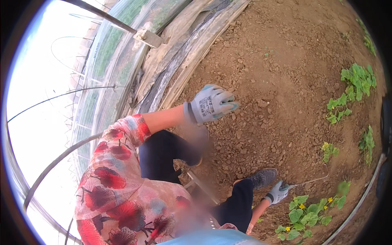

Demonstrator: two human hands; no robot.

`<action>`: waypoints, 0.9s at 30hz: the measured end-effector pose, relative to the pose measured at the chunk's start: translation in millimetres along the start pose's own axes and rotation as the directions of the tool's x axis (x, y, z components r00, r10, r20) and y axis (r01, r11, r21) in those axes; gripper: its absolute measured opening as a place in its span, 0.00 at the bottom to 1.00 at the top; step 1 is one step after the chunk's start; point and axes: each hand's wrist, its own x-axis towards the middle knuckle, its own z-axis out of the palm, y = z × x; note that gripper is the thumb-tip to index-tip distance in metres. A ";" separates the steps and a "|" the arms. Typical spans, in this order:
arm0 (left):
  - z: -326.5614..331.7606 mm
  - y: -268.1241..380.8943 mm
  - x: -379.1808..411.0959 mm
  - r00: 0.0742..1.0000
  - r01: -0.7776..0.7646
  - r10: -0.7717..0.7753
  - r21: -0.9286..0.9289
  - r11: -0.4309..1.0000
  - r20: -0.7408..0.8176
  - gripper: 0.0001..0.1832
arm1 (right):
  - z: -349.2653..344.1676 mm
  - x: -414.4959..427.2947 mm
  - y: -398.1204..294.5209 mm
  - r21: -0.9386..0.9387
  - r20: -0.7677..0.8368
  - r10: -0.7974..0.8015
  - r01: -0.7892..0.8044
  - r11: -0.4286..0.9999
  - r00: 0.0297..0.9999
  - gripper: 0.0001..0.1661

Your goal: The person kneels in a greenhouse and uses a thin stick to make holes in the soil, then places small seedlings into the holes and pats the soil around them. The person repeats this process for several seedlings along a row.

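My left hand [214, 104], in a grey glove with pale blue-green fingertips, is over the crumbly brown soil [260, 122] near the upper middle. Its fingers are bent, and whether something small lies inside them cannot be seen. Lower right, beside my dark shoe [264, 177], my gloved right hand [278, 193] is closed around the near end of a thin, pale, bent rod or stem [310, 181]. The far end of that piece curves up below a small yellowing plant [329, 151]. A leafy vine with yellow flowers [309, 216] grows just beyond my right hand.
More green vines [356, 81] grow along the right. Plastic sheeting [107, 61], weathered boards or sheets [196, 55] and a metal pole set at a block [150, 38] line the left side. A pale hose or pipe [356, 203] curves at lower right. A low metal frame [202, 185] is between my legs.
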 end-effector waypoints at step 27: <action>-11.5 123.0 7.5 0.897 0.279 0.032 -0.620 0.733 0.442 0.23 | -19.8 22.6 4.9 -0.172 -0.109 0.170 -0.187 0.967 0.979 0.28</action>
